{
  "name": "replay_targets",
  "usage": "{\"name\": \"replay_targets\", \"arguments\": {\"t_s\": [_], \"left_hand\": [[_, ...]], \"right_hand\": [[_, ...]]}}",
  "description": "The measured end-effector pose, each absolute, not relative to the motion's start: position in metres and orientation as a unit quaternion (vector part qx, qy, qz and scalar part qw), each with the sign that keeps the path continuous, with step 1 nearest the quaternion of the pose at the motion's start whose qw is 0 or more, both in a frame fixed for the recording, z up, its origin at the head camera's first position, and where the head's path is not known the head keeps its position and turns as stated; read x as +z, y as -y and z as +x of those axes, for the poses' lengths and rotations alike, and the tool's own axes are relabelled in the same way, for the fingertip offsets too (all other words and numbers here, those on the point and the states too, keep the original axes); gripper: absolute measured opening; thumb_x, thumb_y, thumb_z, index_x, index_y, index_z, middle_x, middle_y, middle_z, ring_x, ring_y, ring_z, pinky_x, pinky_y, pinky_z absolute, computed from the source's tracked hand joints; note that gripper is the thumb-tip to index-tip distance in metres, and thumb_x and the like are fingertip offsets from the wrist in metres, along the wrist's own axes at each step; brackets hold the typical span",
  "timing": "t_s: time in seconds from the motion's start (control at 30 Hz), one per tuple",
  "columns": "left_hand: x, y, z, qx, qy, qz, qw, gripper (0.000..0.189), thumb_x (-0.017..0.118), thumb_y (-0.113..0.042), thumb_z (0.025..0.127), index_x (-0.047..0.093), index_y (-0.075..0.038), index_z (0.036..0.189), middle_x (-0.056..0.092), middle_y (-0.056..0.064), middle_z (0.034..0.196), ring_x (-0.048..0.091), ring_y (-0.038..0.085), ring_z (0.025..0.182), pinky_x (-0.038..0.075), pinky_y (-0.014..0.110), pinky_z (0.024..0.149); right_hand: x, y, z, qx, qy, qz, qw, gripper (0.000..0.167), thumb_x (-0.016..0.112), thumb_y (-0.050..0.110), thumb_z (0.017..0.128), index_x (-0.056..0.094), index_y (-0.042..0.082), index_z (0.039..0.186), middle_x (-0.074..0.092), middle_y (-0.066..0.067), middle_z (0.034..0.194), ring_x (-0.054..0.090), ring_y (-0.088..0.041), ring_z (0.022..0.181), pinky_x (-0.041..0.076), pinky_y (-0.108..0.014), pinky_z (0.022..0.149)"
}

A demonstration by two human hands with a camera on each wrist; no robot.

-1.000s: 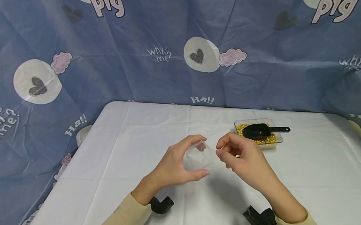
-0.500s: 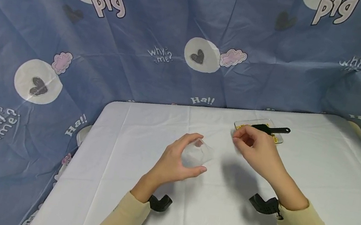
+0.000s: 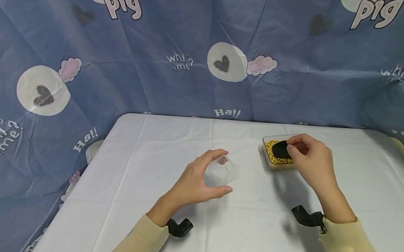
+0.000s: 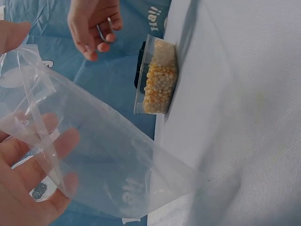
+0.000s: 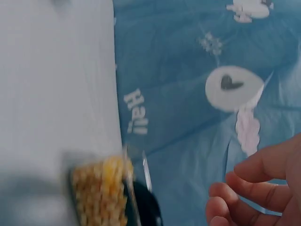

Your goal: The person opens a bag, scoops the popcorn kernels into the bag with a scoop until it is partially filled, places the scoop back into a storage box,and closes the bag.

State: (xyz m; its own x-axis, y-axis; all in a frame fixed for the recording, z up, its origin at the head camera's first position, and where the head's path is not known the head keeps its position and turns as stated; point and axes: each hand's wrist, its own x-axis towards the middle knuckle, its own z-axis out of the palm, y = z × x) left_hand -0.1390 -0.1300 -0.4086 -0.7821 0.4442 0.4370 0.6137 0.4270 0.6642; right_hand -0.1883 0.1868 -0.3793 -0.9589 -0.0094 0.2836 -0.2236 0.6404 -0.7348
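My left hand (image 3: 193,182) holds a clear plastic bag (image 3: 224,172), its thumb and fingers spread wide in a curve around the opened bag. The left wrist view shows the bag (image 4: 113,146) hanging slack, with fingers showing through the film. My right hand (image 3: 309,158) is over the right part of a clear plastic tub (image 3: 274,167) of yellow corn kernels (image 3: 269,147). Its fingers are loosely curled with nothing seen in them. A black scoop (image 3: 280,150) lies on the kernels, its handle hidden behind the right hand in the head view.
A white cloth covers the table (image 3: 166,151). Behind it hangs a blue printed curtain (image 3: 154,26). Black wrist mounts (image 3: 179,227) stick out below both wrists.
My right hand has left the bag and moved right and away from me, over the tub and scoop. The left hand has stayed nearly still with the bag.
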Motion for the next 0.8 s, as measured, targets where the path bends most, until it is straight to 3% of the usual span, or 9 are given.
{"name": "replay_targets", "arguments": {"t_s": [0.17, 0.33, 0.67, 0.8], "left_hand": [[-0.409, 0.131, -0.139, -0.425, 0.847, -0.307, 0.090, 0.082, 0.084, -0.039, 0.081, 0.041, -0.029, 0.150, 0.055, -0.008, 0.133, 0.052, 0.012, 0.125, 0.042, 0.049, 0.100], [-0.409, 0.130, -0.138, -0.424, 0.851, -0.299, 0.079, 0.084, 0.084, -0.039, 0.081, 0.039, -0.028, 0.151, 0.055, 0.001, 0.135, 0.051, 0.013, 0.125, 0.041, 0.051, 0.100], [-0.408, 0.127, -0.136, -0.407, 0.864, -0.289, 0.072, 0.086, 0.082, -0.043, 0.081, 0.036, -0.031, 0.152, 0.052, -0.006, 0.137, 0.050, 0.013, 0.124, 0.041, 0.052, 0.099], [-0.408, 0.127, -0.136, -0.404, 0.864, -0.291, 0.071, 0.086, 0.082, -0.043, 0.081, 0.036, -0.032, 0.153, 0.051, -0.007, 0.138, 0.051, 0.012, 0.123, 0.041, 0.051, 0.099]], "right_hand": [[-0.387, -0.202, -0.198, 0.392, 0.906, 0.037, 0.156, 0.017, 0.059, 0.016, 0.098, 0.073, 0.012, 0.107, 0.072, -0.008, 0.089, 0.063, -0.025, 0.080, 0.042, -0.041, 0.068], [-0.400, -0.215, -0.206, 0.367, 0.913, 0.024, 0.176, 0.025, 0.053, 0.012, 0.096, 0.073, 0.008, 0.110, 0.073, -0.013, 0.095, 0.062, -0.029, 0.079, 0.039, -0.044, 0.069], [-0.420, -0.230, -0.215, 0.326, 0.928, 0.019, 0.182, 0.033, 0.053, 0.006, 0.093, 0.070, 0.005, 0.121, 0.055, -0.028, 0.124, 0.052, -0.050, 0.105, 0.038, -0.055, 0.068], [-0.424, -0.233, -0.218, 0.321, 0.933, 0.035, 0.161, 0.038, 0.053, 0.003, 0.093, 0.067, 0.006, 0.129, 0.049, -0.031, 0.136, 0.040, -0.061, 0.120, 0.038, -0.065, 0.080]]}}
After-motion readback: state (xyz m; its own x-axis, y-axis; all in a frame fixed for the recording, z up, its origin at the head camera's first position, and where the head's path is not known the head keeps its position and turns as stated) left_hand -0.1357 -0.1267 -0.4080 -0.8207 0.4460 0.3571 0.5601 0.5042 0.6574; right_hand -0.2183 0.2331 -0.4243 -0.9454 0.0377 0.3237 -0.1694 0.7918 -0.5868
